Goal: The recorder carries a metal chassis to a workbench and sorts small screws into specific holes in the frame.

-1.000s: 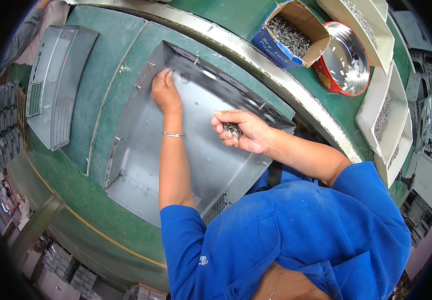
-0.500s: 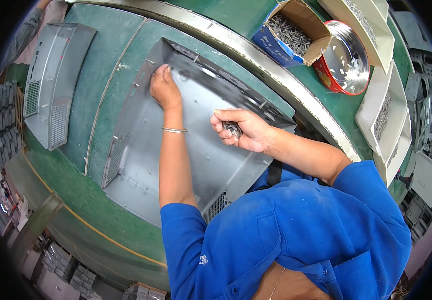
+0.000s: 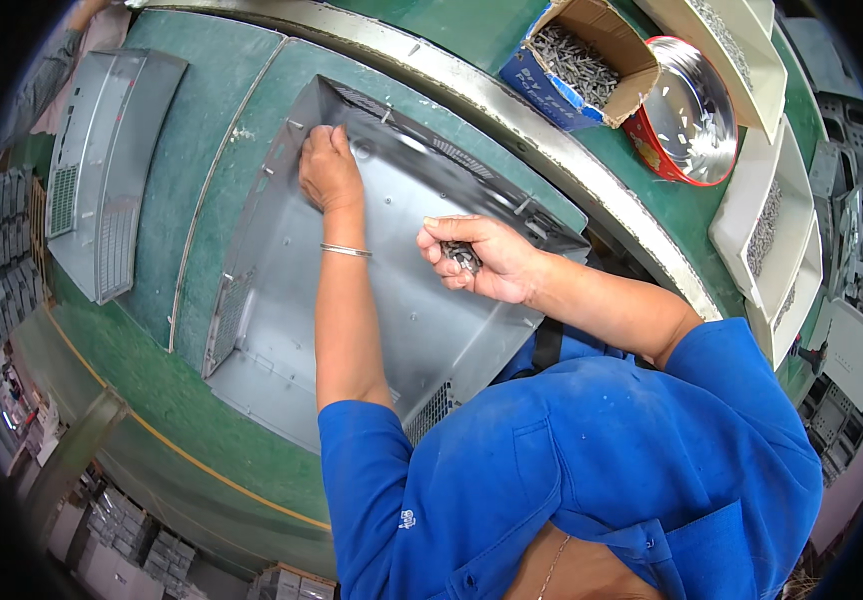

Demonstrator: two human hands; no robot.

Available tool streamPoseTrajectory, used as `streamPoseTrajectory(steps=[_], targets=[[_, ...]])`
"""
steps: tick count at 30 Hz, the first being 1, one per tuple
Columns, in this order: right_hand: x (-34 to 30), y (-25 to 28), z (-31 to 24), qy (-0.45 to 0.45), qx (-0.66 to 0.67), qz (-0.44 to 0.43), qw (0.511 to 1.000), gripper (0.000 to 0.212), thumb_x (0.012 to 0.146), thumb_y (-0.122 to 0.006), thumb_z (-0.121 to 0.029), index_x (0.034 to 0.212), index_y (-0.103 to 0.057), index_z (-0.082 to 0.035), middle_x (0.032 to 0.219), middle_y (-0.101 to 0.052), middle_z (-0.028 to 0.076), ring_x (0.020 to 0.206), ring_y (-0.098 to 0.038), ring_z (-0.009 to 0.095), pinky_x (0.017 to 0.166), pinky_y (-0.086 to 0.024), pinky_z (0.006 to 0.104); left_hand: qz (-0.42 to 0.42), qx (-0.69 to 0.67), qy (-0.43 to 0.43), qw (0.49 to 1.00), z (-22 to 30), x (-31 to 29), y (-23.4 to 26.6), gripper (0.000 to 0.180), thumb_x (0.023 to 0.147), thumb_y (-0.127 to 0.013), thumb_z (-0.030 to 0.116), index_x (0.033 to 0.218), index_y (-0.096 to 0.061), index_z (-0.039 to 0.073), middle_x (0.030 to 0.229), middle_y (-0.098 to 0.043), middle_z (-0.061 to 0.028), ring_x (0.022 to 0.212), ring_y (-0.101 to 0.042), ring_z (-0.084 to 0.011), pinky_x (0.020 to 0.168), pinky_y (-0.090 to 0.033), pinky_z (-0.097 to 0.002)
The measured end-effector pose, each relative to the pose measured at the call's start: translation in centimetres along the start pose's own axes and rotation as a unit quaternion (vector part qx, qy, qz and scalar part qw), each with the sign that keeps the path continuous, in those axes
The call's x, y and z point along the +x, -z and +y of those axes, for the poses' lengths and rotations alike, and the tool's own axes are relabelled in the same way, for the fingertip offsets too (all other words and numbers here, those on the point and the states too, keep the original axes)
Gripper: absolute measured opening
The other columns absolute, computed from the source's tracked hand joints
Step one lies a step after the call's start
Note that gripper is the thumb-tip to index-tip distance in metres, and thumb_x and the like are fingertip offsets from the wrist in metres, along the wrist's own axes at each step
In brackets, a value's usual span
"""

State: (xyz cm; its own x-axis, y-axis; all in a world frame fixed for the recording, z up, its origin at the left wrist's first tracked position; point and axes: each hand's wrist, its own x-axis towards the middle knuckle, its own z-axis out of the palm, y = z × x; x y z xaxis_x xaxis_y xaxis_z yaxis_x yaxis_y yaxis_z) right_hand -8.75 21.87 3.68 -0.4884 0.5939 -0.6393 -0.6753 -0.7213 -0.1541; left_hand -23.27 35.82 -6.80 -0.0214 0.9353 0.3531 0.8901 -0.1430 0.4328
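Note:
In front of me lies a large grey sheet-metal case (image 3: 352, 300), open side up, with vent slots in its walls and small studs on its floor. My left hand (image 3: 332, 170) is inside its far left corner, close to the side wall. Its fingers are curled in and their tips are hidden, so whatever they may pinch does not show. Over the case's right part, my right hand (image 3: 487, 258) is closed around a clump of small grey metal fasteners (image 3: 461, 256), with the thumb stretched along the top. Small light pins (image 3: 387, 116) stick up from the case's rims.
A second metal case (image 3: 112, 180) rests on the green table to the left, near another person's sleeve (image 3: 47, 80). Beyond a raised metal rail (image 3: 512, 115) are a cardboard box of fasteners (image 3: 540, 100), a red round tin (image 3: 647, 140) and white bins (image 3: 797, 170).
My left hand has shifted very slightly up along the corner of the case, its fingers more curled. The right hand with the fasteners has barely moved.

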Motion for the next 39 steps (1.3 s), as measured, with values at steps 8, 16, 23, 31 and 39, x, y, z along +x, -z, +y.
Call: streamPoseTrajectory(steps=[8,16,23,31,39], targets=[[0.0,0.0,0.0,0.004,0.002,0.001,1.000,0.018,0.085,-0.050,-0.021,0.078,-0.055,-0.004,0.066,-0.051,0.001,0.050,-0.045,0.007,0.042,-0.035,0.0203,-0.053,-0.019,0.042,0.998,0.1,-0.1,0.6,0.017,0.075,-0.060,0.025,0.082,-0.054,0.011,0.074,-0.057,-0.0066,0.071,-0.056,-0.0273,0.062,-0.044,-0.0388],[0.0,-0.1,0.1,0.002,-0.006,0.005,1.000,0.018,0.085,-0.051,-0.021,0.079,-0.055,-0.005,0.066,-0.051,0.000,0.050,-0.045,0.007,0.042,-0.035,0.0203,-0.006,-0.069,-0.072,0.995,-0.4,-0.3,1.0,0.016,0.076,-0.058,0.019,0.090,-0.056,0.011,0.082,-0.057,-0.0076,0.074,-0.055,-0.0278,0.065,-0.044,-0.0376],[0.2,0.2,0.1,0.002,-0.007,0.005,1.000,0.018,0.086,-0.050,-0.021,0.079,-0.054,-0.004,0.068,-0.051,0.001,0.051,-0.044,0.007,0.042,-0.035,0.0201,-0.021,-0.001,-0.041,0.999,-0.5,-0.1,0.2,0.012,0.076,-0.059,0.018,0.084,-0.055,0.010,0.080,-0.057,-0.0083,0.075,-0.056,-0.0286,0.063,-0.045,-0.0387],[0.7,1.1,0.1,0.032,0.103,-0.084,0.991,0.040,0.091,-0.036,-0.027,0.112,-0.045,0.005,0.102,-0.054,0.016,0.088,-0.057,0.023,0.077,-0.050,0.0321,-0.007,-0.083,0.007,0.997,0.8,-0.6,2.9,0.021,0.077,-0.060,0.020,0.091,-0.055,0.005,0.081,-0.058,-0.0098,0.072,-0.056,-0.0260,0.062,-0.045,-0.0362],[0.5,-2.5,0.4,0.161,0.033,-0.125,0.978,0.042,0.090,-0.037,-0.026,0.119,-0.040,0.006,0.116,-0.048,0.019,0.107,-0.048,0.027,0.092,-0.040,0.0362,-0.129,-0.800,0.461,0.363,5.8,-8.7,12.0,0.038,0.089,-0.038,0.035,0.104,-0.049,0.002,0.100,-0.052,-0.0089,0.092,-0.049,-0.0193,0.080,-0.041,-0.0335]])
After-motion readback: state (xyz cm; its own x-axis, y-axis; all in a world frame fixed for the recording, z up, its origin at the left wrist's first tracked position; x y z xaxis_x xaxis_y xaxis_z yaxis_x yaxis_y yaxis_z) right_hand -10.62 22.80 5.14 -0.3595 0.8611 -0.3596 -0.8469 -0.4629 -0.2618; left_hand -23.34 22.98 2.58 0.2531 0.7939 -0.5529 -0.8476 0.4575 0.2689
